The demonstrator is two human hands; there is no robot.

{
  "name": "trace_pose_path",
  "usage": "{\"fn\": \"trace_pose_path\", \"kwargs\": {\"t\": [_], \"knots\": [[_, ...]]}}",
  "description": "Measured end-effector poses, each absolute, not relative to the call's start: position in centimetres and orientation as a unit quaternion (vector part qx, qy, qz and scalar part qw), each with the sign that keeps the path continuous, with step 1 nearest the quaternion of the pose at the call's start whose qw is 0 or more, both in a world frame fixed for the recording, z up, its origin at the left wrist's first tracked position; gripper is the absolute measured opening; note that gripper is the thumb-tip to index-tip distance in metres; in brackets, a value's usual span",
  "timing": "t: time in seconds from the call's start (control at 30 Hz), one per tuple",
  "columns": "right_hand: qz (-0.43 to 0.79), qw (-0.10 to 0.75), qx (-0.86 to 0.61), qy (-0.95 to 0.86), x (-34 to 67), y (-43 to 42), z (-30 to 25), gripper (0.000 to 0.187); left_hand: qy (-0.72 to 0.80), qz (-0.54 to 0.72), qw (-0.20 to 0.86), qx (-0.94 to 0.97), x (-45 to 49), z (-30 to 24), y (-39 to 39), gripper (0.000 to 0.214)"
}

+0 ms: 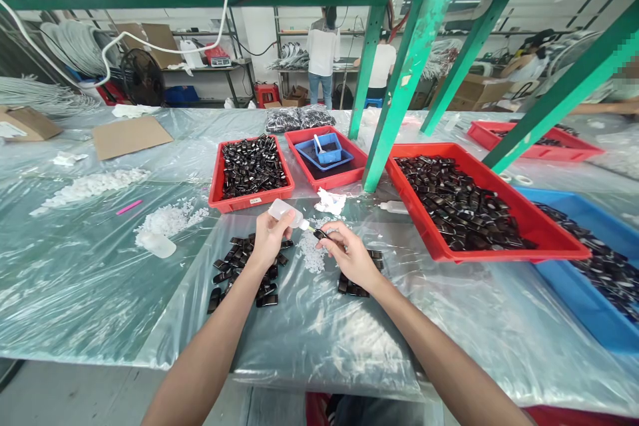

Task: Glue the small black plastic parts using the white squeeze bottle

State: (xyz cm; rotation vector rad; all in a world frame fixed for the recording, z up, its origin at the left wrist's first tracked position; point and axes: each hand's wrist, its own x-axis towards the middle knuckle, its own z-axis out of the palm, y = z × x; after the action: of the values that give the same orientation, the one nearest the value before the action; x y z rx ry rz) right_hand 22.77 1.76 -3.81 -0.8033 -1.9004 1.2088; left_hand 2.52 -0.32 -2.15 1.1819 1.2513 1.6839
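My left hand is closed around a small translucent squeeze bottle, its nozzle tilted right and down. The nozzle tip meets a small black part pinched in the fingers of my right hand. Under my left hand lies a scatter of several black parts on the plastic-covered table. A short row of black parts lies beneath my right wrist. A little heap of tiny white pieces sits between my hands.
Red trays of black parts stand behind and to the right; another red tray holds a small blue tub. A blue tray is at far right. Green frame legs rise mid-table. White piles lie left. People work in the background.
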Motion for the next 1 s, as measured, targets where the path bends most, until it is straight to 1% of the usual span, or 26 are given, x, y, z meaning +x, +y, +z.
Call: {"fn": "trace_pose_path", "kwargs": {"t": [0.27,0.5,1.0], "knots": [[0.486,0.375,-0.309,-0.726,22.65,1.68,-3.77,0.024,0.487,0.657,0.357,0.451,2.58,-2.29,-0.28,0.040],[0.538,0.414,-0.287,-0.676,22.35,1.76,-3.55,0.031,0.479,0.672,0.371,0.426,2.59,-2.39,-0.17,0.038],[0.527,0.433,-0.286,-0.672,22.37,1.95,-4.01,0.028,0.450,0.677,0.389,0.433,2.39,-2.68,-0.19,0.037]]}}
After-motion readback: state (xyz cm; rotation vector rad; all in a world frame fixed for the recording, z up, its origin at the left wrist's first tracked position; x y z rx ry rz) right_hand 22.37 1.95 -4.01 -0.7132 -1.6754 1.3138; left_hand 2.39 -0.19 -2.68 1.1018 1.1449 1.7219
